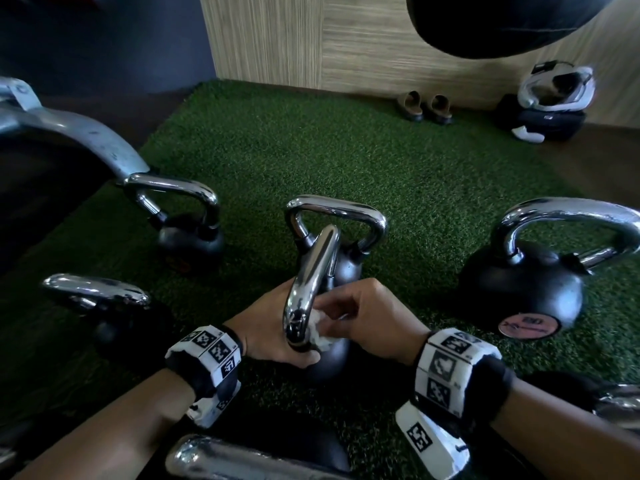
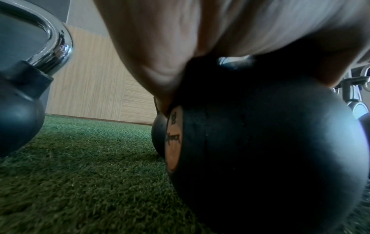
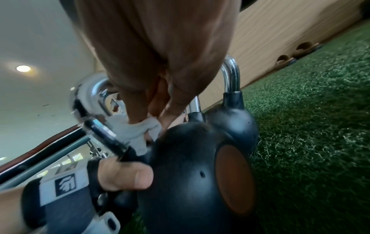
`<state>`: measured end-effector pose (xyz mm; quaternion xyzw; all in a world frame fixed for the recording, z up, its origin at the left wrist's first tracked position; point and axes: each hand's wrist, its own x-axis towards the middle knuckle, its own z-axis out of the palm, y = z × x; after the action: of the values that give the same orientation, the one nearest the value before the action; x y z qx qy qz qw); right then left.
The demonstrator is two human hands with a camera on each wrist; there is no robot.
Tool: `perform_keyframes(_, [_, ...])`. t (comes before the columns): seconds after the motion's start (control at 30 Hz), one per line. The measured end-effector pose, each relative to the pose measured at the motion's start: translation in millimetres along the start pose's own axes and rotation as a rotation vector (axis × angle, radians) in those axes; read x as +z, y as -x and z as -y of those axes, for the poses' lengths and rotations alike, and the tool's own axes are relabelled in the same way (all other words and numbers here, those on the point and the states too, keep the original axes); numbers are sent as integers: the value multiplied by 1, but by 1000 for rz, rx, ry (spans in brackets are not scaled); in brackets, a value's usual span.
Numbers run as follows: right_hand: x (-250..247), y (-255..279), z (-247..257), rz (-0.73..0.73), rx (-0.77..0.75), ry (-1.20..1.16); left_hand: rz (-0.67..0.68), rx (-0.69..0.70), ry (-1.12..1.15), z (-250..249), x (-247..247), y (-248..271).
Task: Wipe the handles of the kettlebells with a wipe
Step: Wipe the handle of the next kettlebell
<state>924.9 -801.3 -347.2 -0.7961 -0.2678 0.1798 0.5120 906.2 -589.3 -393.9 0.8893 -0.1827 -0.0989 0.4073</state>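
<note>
A small black kettlebell (image 1: 330, 358) stands on the green turf with its chrome handle (image 1: 311, 282) edge-on to me. My left hand (image 1: 273, 327) grips it at the base of the handle; the thumb (image 3: 124, 175) presses on the black body (image 3: 184, 174). My right hand (image 1: 334, 317) pinches a crumpled white wipe (image 1: 320, 330) against the lower inside of the handle. In the right wrist view the wipe (image 3: 136, 131) sits between the fingertips and the chrome bar (image 3: 86, 98). The left wrist view shows my palm (image 2: 200, 39) over the body (image 2: 270, 150).
Several more chrome-handled kettlebells stand around: one right behind (image 1: 346, 268), one far left (image 1: 190, 240), a big one right (image 1: 519, 289), one near left (image 1: 100, 292), one at my lap (image 1: 225, 459). A grey machine frame (image 1: 69, 133) stands left. Sandals (image 1: 426, 107) and a bag (image 1: 543, 119) lie by the wall.
</note>
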Motion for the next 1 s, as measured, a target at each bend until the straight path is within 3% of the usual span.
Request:
perform_keyframes(0.2, [-2, -16, 8, 265, 32, 104, -68, 97, -47, -12, 1, 13])
perform_keyframes(0.5, [-1, -19, 9, 391, 19, 11, -56, 174, -92, -22, 2, 20])
perform_keyframes(0.63, [2, -16, -1, 408, 34, -200, -116, 226, -108, -22, 4, 19])
perform_keyframes(0.8, [17, -10, -23, 356, 153, -778, -107, 228, -66, -14, 7, 16])
perform_keyframes(0.87, [17, -10, -21, 317, 127, -932, -89, 233, -84, -15, 6, 14])
perform_keyframes(1.0, [17, -9, -24, 306, 134, -987, -95, 226, -73, -12, 7, 14])
